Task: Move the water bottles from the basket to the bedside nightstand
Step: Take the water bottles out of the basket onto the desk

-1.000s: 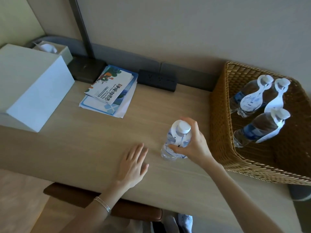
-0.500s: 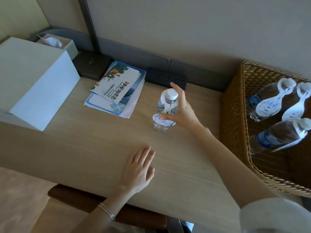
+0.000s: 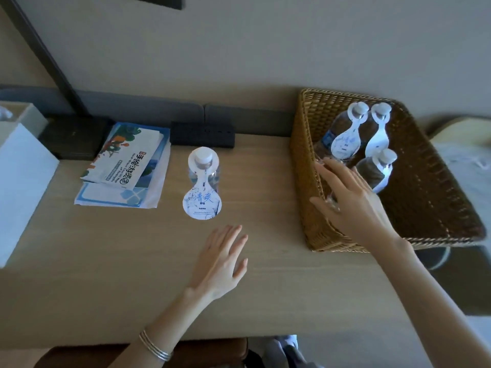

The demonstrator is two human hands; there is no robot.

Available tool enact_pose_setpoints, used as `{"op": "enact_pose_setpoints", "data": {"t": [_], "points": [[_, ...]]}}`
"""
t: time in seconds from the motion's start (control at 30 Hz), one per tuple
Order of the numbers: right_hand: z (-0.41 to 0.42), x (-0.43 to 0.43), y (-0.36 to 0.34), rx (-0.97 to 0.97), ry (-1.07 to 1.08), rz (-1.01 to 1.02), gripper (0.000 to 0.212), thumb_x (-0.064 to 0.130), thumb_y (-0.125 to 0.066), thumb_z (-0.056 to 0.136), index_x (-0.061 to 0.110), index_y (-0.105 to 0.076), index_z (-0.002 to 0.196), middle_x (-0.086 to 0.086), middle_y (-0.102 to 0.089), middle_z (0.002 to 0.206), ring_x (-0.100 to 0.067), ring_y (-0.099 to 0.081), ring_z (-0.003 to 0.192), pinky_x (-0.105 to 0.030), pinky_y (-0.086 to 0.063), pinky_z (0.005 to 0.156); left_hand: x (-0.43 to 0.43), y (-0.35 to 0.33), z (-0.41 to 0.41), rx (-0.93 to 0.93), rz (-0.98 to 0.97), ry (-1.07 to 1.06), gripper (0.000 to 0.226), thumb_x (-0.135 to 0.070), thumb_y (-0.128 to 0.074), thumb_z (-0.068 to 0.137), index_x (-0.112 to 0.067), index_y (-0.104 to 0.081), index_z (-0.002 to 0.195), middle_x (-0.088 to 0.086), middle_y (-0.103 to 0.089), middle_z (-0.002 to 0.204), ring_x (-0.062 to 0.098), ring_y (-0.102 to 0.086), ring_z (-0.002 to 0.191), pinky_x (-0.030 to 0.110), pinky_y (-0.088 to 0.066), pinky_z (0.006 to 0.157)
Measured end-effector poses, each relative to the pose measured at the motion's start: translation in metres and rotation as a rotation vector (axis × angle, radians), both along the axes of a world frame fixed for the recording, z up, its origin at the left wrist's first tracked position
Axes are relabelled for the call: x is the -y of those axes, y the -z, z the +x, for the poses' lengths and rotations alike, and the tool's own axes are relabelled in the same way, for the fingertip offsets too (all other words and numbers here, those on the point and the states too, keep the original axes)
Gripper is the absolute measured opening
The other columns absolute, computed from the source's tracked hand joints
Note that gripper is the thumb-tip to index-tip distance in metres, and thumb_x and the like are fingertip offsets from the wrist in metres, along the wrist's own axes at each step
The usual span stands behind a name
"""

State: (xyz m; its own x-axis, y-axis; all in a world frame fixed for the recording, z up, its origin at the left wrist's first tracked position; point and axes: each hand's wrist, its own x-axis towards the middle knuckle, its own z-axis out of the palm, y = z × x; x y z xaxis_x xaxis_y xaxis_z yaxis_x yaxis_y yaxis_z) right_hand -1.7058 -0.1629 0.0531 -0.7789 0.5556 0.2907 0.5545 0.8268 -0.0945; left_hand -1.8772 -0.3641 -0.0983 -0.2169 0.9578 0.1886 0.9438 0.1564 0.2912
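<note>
One clear water bottle (image 3: 203, 170) with a white cap and a hanging paper tag stands upright on the wooden nightstand top (image 3: 106, 261), free of both hands. Three more tagged bottles lie in the wicker basket (image 3: 438, 187) at the right: one at the back left (image 3: 342, 136), one at the back right (image 3: 380, 134) and one in front (image 3: 377, 171). My right hand (image 3: 353, 208) reaches over the basket's left wall with fingers spread, over the base of the back left bottle. My left hand (image 3: 220, 258) rests flat on the wood, just in front of the standing bottle.
A stack of brochures (image 3: 125, 166) lies left of the standing bottle. A black power strip (image 3: 202, 134) sits against the wall behind it. A white box (image 3: 21, 181) and a dark lamp base (image 3: 74, 139) occupy the left side. Bedding (image 3: 465, 168) shows beyond the basket.
My right hand let go of the bottle, which now stands by the power strip, and moved right into the basket. My left hand stayed flat on the wood.
</note>
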Motion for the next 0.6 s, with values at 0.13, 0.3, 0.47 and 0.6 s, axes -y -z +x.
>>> {"op": "enact_pose_setpoints", "data": {"t": [0.13,0.3,0.47,0.6], "points": [[0.057,-0.008,0.000,-0.003,0.153,0.061,0.061,0.039,-0.058,0.086,0.012,-0.043,0.138,-0.013,-0.038,0.146,-0.030,-0.032,0.136,-0.055,-0.028,0.109,-0.048,-0.047,0.029,-0.004,0.096,0.105,0.050,-0.041,-0.040,0.091,-0.015,-0.051,0.132,0.005,-0.042,0.144,0.024,-0.036,0.135,0.040,-0.037,0.104],[0.100,-0.016,0.016,0.034,0.252,0.030,0.065,0.043,-0.053,0.086,0.014,-0.036,0.142,-0.014,-0.033,0.149,-0.031,-0.025,0.140,-0.059,-0.025,0.109,-0.097,-0.084,0.069,-0.050,0.148,0.222,0.054,-0.044,-0.037,0.094,-0.015,-0.044,0.139,0.006,-0.038,0.148,0.023,-0.029,0.140,0.043,-0.021,0.115],[0.117,-0.037,0.025,0.028,0.244,0.020,0.069,0.040,-0.060,0.085,0.014,-0.034,0.143,-0.015,-0.033,0.148,-0.030,-0.027,0.139,-0.057,-0.026,0.109,-0.131,-0.092,0.098,-0.076,0.110,0.239,0.057,-0.049,-0.034,0.095,-0.014,-0.045,0.138,0.006,-0.042,0.146,0.023,-0.029,0.140,0.045,-0.023,0.114],[0.120,-0.067,0.024,0.007,0.207,-0.003,0.072,0.041,-0.060,0.085,0.015,-0.028,0.145,-0.014,-0.031,0.150,-0.028,-0.026,0.140,-0.053,-0.025,0.110,-0.149,-0.088,0.113,-0.094,0.016,0.156,0.060,-0.054,-0.028,0.095,-0.015,-0.054,0.132,0.005,-0.048,0.141,0.025,-0.030,0.139,0.047,-0.020,0.115]]}}
